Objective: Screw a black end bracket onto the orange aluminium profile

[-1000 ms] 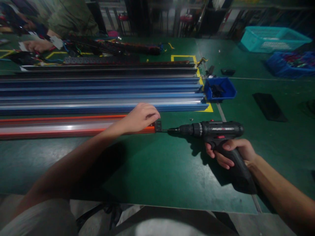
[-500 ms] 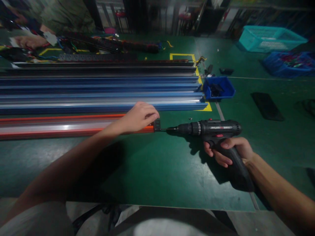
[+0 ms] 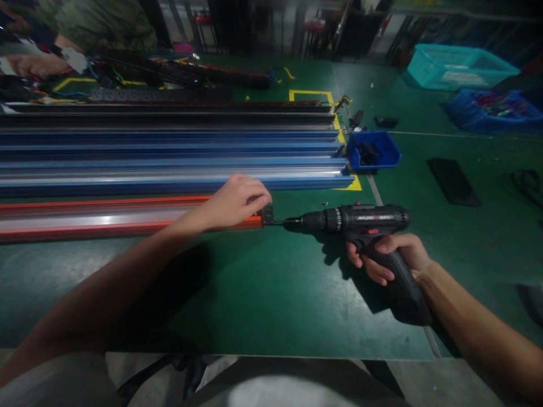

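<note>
An orange-edged metal profile (image 3: 106, 219) lies lengthwise on the green table, a black end cap (image 3: 267, 215) at its right end. My left hand (image 3: 240, 199) is closed over that end of the profile, fingers bent down near the cap. In my right hand (image 3: 388, 257) is a black cordless drill (image 3: 360, 219), gripped by its handle and lying level. Its long thin bit points left and its tip meets the end cap. A small screw (image 3: 324, 203) lies on the table above the drill's chuck.
Blue and black profiles (image 3: 169, 150) lie behind the orange one. A blue bin (image 3: 375, 150) stands at their right ends. Farther right are a dark phone-like slab (image 3: 453, 181), a teal basket (image 3: 462, 68) and a blue tray (image 3: 494, 107). Another person's hand (image 3: 36, 65) handles wires at the upper left.
The whole view has shifted slightly, so everything appears a little farther left. Both hands keep the same hold, and the drill bit is still at the end cap.
</note>
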Tool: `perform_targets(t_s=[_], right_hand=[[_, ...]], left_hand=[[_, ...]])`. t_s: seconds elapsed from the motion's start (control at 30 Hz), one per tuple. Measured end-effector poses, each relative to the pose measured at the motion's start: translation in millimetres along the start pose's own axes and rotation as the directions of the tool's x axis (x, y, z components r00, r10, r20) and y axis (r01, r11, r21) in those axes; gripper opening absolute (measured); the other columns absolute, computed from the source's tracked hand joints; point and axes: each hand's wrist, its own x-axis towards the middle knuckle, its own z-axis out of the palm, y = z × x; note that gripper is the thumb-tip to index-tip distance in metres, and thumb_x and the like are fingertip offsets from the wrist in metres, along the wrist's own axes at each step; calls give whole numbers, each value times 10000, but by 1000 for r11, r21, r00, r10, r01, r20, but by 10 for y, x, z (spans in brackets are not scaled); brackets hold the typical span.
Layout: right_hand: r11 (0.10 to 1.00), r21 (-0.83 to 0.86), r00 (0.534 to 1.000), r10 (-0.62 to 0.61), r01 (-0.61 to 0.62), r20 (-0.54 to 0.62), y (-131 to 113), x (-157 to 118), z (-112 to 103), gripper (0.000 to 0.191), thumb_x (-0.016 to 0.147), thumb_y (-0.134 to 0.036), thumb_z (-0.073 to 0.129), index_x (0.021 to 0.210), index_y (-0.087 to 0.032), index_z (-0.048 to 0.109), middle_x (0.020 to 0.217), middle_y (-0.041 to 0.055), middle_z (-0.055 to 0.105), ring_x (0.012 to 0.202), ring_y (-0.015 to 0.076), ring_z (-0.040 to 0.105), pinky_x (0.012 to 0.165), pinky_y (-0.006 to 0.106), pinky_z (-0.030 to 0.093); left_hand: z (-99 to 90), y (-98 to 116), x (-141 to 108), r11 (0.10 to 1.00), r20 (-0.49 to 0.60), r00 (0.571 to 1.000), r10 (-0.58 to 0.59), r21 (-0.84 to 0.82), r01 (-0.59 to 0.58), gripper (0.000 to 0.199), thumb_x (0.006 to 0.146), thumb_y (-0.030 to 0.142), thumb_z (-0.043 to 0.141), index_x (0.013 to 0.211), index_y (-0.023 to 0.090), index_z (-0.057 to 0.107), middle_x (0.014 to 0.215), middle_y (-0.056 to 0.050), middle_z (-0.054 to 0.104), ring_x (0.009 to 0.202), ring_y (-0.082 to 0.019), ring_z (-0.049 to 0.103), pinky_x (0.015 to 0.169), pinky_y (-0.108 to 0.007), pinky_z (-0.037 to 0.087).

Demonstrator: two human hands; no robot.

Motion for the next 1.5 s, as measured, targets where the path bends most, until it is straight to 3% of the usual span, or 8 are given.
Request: perform_targets(t_s=[0.6,0.97,1.2,1.37,1.5], right_hand=[[999,-48,1000,-6,7,29,7,29,-8,439,853,-228,515,1171,6,707,969,176,720,431,84,490,520,254,585],[1000,-22,997,-4,6,81,11,39,-74,425,866,-207,592,1217,6,702,1016,192,733,559,116,628,659,272,625],[997,-82,997,18,-12,75,-34,59,-41,352,932,-207,623,1203,-13,734,997,163,738,549,84,625,668,243,616],[998,-71,996,4,2,89,-20,60,-56,370,999,-310,634,1199,-18,742,998,161,737,529,66,597,661,239,616],[996,-88,995,-5,13,95,-14,66,-34,307,983,-225,640,1176,-10,744,979,145,737,512,48,572,646,218,609]], left_hand=[[40,-28,-15,998,5,1000,-6,68,6,382,1075,440,412,920,218,682,966,-9,765,930,-182,650,1059,-421,335],[37,-9,0,997,39,999,-25,69,23,395,1083,426,391,912,213,677,950,2,760,885,-164,626,1092,-428,307],[18,21,7,997,54,998,-27,77,22,379,1081,387,384,889,206,657,925,4,741,860,-160,605,1075,-425,313],[7,32,3,995,65,997,-31,100,24,381,1085,383,378,905,203,661,928,4,730,898,-170,606,1077,-415,301],[10,25,0,995,62,998,-30,97,24,391,1090,397,377,906,205,662,934,8,729,898,-165,608,1079,-407,297]])
